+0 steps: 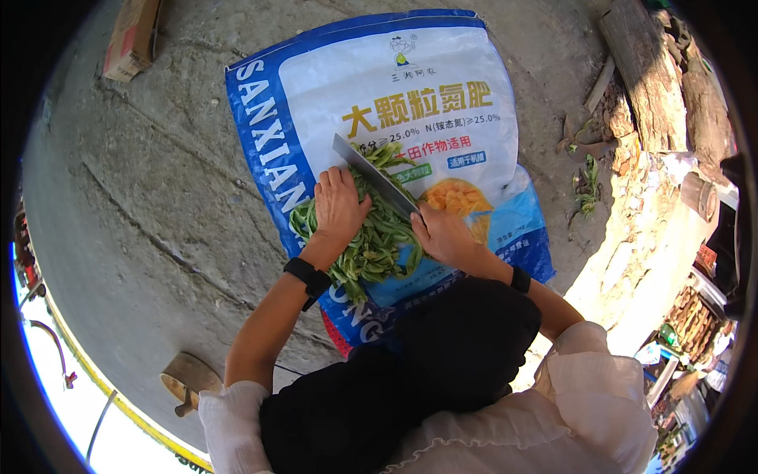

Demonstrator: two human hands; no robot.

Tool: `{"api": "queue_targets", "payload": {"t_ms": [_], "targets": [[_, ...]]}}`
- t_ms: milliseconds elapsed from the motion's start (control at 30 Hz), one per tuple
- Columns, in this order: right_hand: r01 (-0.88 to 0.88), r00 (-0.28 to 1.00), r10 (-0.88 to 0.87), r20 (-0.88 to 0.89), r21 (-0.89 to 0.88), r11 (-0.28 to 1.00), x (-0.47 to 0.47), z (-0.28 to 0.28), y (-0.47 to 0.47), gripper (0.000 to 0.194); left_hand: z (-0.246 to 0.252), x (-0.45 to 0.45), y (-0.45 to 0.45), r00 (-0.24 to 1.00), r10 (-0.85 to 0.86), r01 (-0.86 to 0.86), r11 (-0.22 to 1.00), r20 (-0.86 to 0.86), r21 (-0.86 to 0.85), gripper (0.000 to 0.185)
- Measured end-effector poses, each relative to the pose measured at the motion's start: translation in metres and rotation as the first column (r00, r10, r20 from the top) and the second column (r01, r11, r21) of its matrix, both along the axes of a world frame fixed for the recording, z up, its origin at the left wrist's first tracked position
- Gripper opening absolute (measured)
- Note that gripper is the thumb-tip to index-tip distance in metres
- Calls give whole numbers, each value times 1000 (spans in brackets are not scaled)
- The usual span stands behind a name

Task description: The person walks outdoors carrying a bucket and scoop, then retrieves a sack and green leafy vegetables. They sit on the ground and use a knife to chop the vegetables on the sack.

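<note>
A heap of leafy green stems (379, 240) lies on a blue and white woven fertilizer sack (331, 77) spread over the ground. My left hand (339, 204) presses down on the stems, fingers bunched at their upper left. In my right hand (441, 234) is the handle of a cleaver, mostly hidden by the fingers. The cleaver's broad steel blade (376, 176) slants from upper left to lower right across the greens, just right of my left fingers. Some cut leaves (391, 155) lie beyond the blade.
Rough concrete floor (177, 178) surrounds the sack. A cardboard box (132, 41) stands at the upper left, and a round wooden object (189, 379) at the lower left. Logs (648, 77) lie at the upper right, with loose greens (587, 186) near them.
</note>
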State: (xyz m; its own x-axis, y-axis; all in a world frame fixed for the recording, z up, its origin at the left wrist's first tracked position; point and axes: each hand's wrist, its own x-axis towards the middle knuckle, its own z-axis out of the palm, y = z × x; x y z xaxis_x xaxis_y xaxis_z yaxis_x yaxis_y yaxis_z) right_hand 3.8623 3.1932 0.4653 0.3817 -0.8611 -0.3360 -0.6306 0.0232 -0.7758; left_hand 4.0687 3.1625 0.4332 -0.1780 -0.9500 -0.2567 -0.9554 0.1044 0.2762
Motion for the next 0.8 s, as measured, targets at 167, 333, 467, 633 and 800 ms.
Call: {"api": "queue_targets", "payload": {"t_ms": [167,333,467,633,800], "targets": [[-28,994,22,-106,-53,998,15,-18,-4,20,-2,2,2,1000,-4,3,1000,-16,-31,54],[-26,992,8,-129,-137,990,26,-30,6,18,0,-2,2,999,33,-32,998,20,-48,54],[-7,990,-26,-139,-230,973,33,-32,6,18,10,-8,7,993,92,-88,995,79,-42,57],[2,997,-28,-77,-316,949,22,-23,4,17,16,-7,17,971,178,-182,983,159,12,64],[60,993,-102,-67,-464,884,-7,-9,-8,17,10,5,21,990,124,-118,990,69,-80,63]]}}
